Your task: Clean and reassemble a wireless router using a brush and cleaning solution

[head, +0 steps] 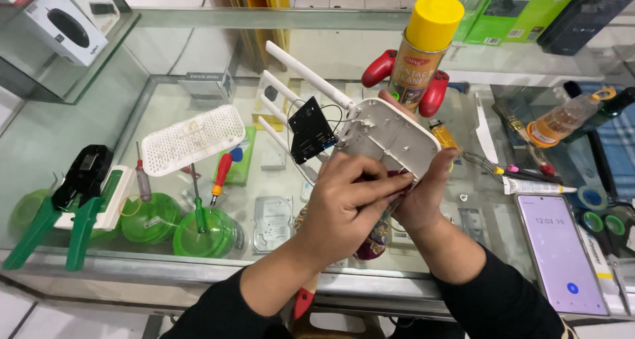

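I hold a white router shell [390, 137] with three white antennas above the glass counter. My right hand [426, 193] grips its lower right edge. My left hand [344, 203] presses its fingers against the shell's near edge, with a small dark red thing partly hidden under the fingertips. A black circuit board [309, 130] hangs off the shell's left side by thin wires. The white perforated router cover [192, 139] lies apart on the glass to the left.
A yellow-capped spray can [423, 48] stands behind the router, before a red game controller [379, 68]. A smartphone [561, 253] lies at right, near a tube, brush and bottle. At left lie screwdrivers [219, 177] and a green-handled crimping tool [66, 200].
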